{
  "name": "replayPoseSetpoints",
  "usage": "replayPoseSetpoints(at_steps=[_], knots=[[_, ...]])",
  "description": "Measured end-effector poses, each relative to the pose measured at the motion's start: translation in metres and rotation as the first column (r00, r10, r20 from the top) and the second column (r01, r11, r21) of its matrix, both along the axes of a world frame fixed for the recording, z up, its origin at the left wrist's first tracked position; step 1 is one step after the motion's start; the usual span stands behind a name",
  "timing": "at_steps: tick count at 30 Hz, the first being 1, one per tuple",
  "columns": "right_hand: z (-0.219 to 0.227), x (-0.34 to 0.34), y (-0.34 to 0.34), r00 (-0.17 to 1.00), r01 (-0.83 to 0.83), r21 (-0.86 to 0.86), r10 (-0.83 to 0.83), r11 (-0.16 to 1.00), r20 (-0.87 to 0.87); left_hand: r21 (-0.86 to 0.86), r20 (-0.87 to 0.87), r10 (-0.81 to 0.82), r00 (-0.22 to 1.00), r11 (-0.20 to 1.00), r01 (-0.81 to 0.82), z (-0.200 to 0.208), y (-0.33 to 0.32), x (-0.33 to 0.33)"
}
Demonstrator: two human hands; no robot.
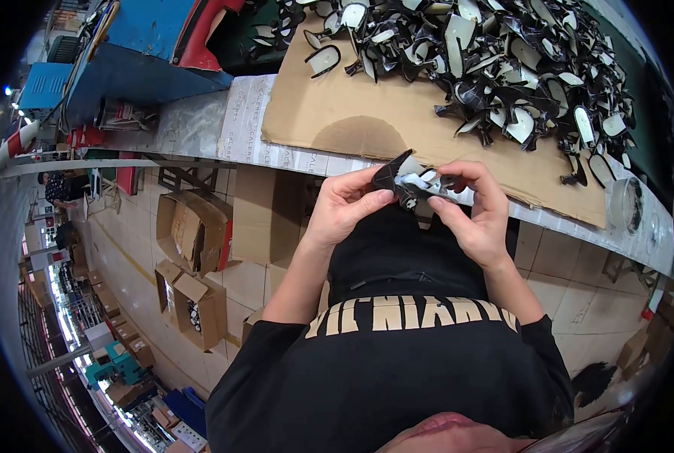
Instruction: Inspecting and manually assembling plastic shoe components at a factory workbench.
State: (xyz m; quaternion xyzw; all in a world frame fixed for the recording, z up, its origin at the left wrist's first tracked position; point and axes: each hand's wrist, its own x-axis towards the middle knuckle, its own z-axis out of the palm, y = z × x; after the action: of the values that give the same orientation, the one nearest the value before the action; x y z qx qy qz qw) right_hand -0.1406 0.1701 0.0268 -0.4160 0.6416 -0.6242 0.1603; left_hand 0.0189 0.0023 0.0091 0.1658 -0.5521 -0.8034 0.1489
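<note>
In front of my waist, by the near edge of the table, my left hand [346,208] is closed round a black shoe heel [386,177], thumb against its lower side. A cream surface shows at the top of the heel. My right hand [474,215] is on the other side of it, with thumb and index finger bent toward each other. Between the two hands is a small bluish-white, shiny bit [416,180]; whether it belongs to the heel cannot be told. Beyond the hands lies a heaped pile of similar black heels [458,45] with cream faces.
A flat cardboard sheet [307,121] covers much of the table under the pile. Blue machinery [148,38] with a red part stands at the back left. On the tiled floor to the left are open cardboard boxes [193,230]. Another person [58,189] is far left.
</note>
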Motion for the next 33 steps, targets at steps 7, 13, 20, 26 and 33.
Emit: replayPoseSetpoints(at_steps=[7, 13, 20, 26, 33], knots=[[0.007, -0.004, 0.014, 0.793, -0.123, -0.135, 0.179, 0.983, 0.583, 0.012, 0.03, 0.002, 1.0, 1.0, -0.002, 0.003, -0.004, 0.002], [0.002, -0.003, 0.001, 0.998, 0.013, 0.021, -0.014, 1.0, 0.058, -0.007, 0.078, 0.018, 0.997, 1.0, -0.017, -0.002, 0.002, 0.003], [0.005, -0.002, -0.007, 0.97, 0.143, 0.007, -0.139, 0.99, -0.199, -0.099, 0.048, -0.008, 0.999, 0.995, 0.013, 0.002, 0.003, 0.01], [0.0, -0.01, -0.008, 0.949, 0.249, -0.018, -0.248, 0.968, -0.195, -0.135, 0.059, 0.025, 0.998, 0.991, -0.017, 0.003, 0.004, 0.008], [-0.002, 0.008, -0.006, 0.981, 0.114, 0.029, -0.108, 0.993, -0.162, 0.036, 0.043, 0.137, 0.99, 0.99, -0.139, -0.01, 0.009, 0.006]])
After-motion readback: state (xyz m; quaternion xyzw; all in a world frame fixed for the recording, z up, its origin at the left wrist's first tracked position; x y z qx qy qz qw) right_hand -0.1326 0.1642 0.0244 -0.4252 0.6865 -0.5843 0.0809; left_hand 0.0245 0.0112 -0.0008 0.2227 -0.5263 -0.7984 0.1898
